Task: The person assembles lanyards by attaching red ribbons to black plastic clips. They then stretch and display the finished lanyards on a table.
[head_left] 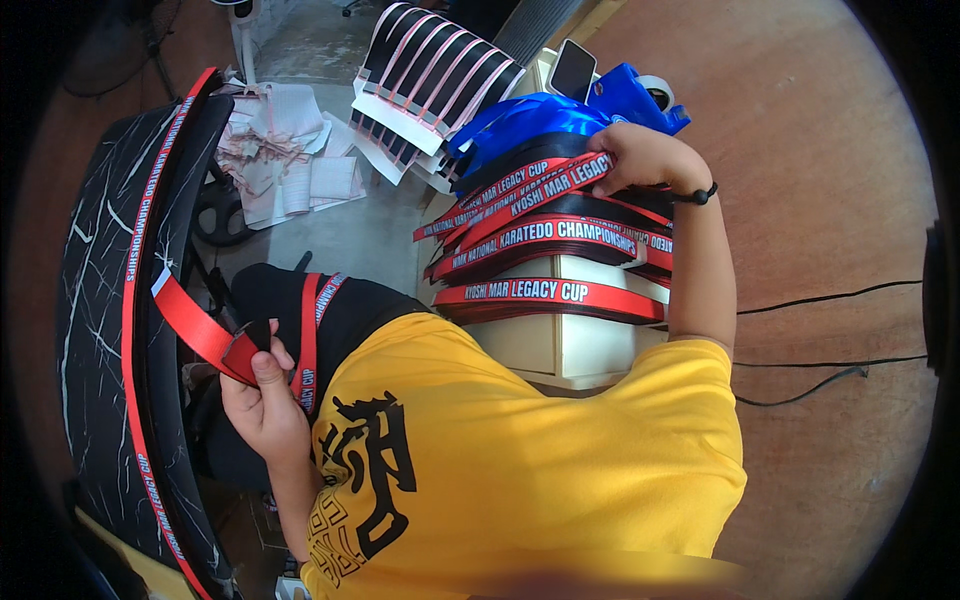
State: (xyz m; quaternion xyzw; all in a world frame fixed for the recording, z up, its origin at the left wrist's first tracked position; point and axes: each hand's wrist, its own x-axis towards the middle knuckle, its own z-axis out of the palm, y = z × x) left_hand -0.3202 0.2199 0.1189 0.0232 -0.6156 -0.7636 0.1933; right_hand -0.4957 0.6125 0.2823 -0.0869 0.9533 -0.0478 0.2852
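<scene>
1. L hand low at the person's left side, clenched on one red-and-black ribbon strap. Thumb pressed on top, strap end folded under the fingers near the lap.
2. That strap runs up-left from the grip, its far end lying against the black marbled panel w/ the red printed edge band.
3. R hand reaches forward, palm down on the pile of ribbons, fingers curled over the top red bands. It's pressing or gripping the top few; can't tell which.
4. Pile sits on a cream cabinet, ends draped over its front edge. Blue satin ribbons sit just behind the pile, touching the R hand's far side.
5. Handling call: flat woven ribbon, v. light, fully soft, no stiffness. It'll sag and twist if held at one point only.
6. Satin-looking face, prob. slippery; stacked bands likely to slide off each other and off the cabinet edge if the top hand lifts.
7. Best hold, IMO: pinch flat across the width near an end, thumb on top as the L hand does; take single bands by a draped end, not mid-pile.
8. Not fragile, but creases easily.
9. Around: phone behind the blue ribbons, striped pieces and loose papers on the floor.
</scene>
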